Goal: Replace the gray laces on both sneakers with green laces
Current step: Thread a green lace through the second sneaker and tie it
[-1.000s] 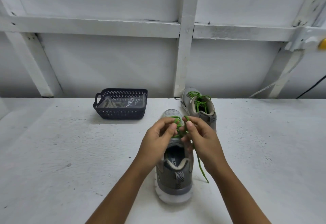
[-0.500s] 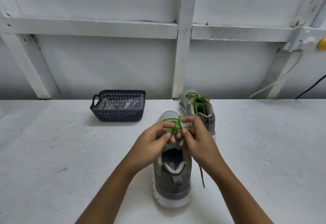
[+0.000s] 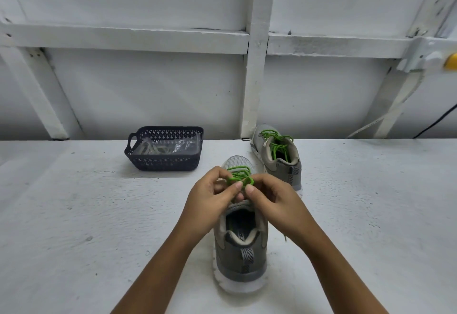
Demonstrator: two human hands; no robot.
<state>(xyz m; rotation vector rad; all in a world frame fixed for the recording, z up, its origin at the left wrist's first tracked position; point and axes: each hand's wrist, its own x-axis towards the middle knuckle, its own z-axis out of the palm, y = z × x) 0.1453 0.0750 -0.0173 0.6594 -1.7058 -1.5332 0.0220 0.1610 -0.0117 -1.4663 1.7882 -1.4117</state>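
A gray sneaker [image 3: 241, 252] stands in front of me, heel toward me, with a green lace [image 3: 238, 176] threaded across its upper. My left hand [image 3: 210, 200] and my right hand [image 3: 274, 197] meet over the tongue, and each pinches a part of that green lace. My fingers hide the crossing of the lace. A second gray sneaker [image 3: 279, 158] with its own green lace [image 3: 275, 144] stands behind and to the right, near the wall.
A dark perforated basket [image 3: 164, 160] sits at the back left and holds a clear bag with pale laces. The white table [image 3: 74, 227] ends at a white framed wall [image 3: 254, 78]. A black cable [image 3: 435, 123] hangs at the far right.
The loose green lace end that trailed down the near sneaker's right side is now almost hidden behind my right wrist. Both hands stay on the lace over the tongue.
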